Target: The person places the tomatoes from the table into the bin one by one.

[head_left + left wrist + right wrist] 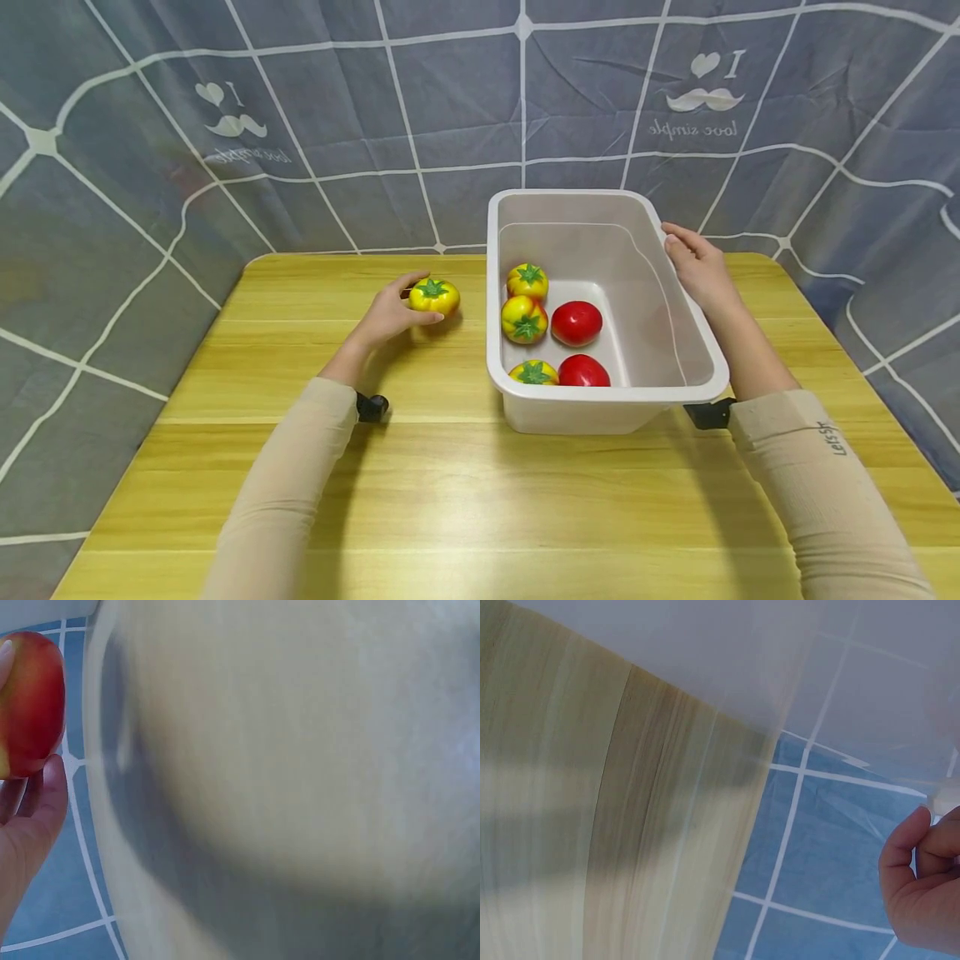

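Observation:
My left hand [387,315] grips a yellow-and-red tomato [435,297] with a green leafy top, left of the white plastic bin [577,410]. In the left wrist view, the tomato's red side faces the camera. On the bin's right rim rests my right hand [697,271], its fingers curled over the edge; the right wrist view shows the fingers [904,847] bent at that rim. Inside the bin, along its left wall, lie yellow tomatoes [524,320]. Beside them are two smooth red fruits [577,323], the nearer one partly hidden by the front rim.
Under everything is a wooden table [442,500] with its back edge against a grey-blue curtain [450,108] with white lines. Dark straps [371,407] sit at both wrists. The bin occupies the table's right-centre, near the back.

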